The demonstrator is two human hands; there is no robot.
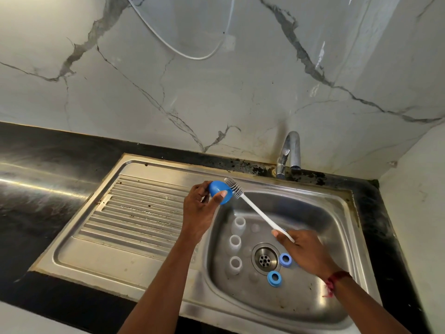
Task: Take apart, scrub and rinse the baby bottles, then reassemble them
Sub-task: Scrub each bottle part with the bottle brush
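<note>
Bottles (235,242), blue rings (274,278) beside drain (265,259)

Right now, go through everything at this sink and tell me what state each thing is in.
Cap: off its bottle, gripped by the left hand.
Brush: held by the right hand, bristles at the cap's rim.
Bottles: three, uncapped, upright in the sink.
Rings: two, off the bottles, flat by the drain.
Tap: no water visible.
</note>
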